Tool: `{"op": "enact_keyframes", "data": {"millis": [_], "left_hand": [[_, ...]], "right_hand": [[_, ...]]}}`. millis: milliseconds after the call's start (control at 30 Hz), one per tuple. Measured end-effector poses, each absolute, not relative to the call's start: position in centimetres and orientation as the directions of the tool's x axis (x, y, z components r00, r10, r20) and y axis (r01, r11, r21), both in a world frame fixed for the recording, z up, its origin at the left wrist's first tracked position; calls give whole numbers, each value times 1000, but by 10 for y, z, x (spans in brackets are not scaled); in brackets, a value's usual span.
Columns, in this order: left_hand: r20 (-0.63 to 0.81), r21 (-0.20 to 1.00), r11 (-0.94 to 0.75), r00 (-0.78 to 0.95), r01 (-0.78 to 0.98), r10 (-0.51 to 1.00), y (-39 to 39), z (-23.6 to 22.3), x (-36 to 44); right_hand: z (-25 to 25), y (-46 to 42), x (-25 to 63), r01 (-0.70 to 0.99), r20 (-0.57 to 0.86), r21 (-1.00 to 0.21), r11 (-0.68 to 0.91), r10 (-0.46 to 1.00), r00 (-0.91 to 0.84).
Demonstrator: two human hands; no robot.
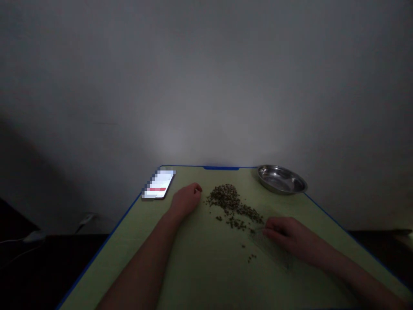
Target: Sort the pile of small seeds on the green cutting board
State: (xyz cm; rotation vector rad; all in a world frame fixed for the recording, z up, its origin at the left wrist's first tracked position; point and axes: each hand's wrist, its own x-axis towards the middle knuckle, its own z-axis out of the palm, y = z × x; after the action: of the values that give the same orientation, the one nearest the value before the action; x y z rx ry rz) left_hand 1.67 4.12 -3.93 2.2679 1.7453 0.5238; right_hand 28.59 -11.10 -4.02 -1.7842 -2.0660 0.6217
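Note:
A heap of small dark grains (230, 202) lies spread on a pale green table (200, 267). My left hand (187, 199) rests on the table just left of the heap, its fingers curled in loosely with nothing seen in them. My right hand (285, 234) lies flat on the table at the heap's near right end, fingertips touching the trailing grains. A few stray grains (251, 257) sit closer to me.
A shallow steel bowl (281, 179) stands at the far right corner. A lit phone (158, 184) lies at the far left corner. The table has a blue edge; a plain wall rises behind it, and the floor to the left is dark with cables.

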Motion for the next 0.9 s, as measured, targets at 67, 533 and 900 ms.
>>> {"op": "enact_keyframes", "data": {"millis": [67,533,900], "left_hand": [[139,382,-268,232,885,963,42,-40,17],[146,356,-284,247,890,958,43,-39,17],[134,355,-282,250,891,959,43,-40,18]], "right_hand": [[-43,-110,286,839,-27,-532,114,988,-151],[0,-96,256,536,-2,-843,37,997,-71],[-30,-120,227,428,-120,-891,-150,988,98]]}}
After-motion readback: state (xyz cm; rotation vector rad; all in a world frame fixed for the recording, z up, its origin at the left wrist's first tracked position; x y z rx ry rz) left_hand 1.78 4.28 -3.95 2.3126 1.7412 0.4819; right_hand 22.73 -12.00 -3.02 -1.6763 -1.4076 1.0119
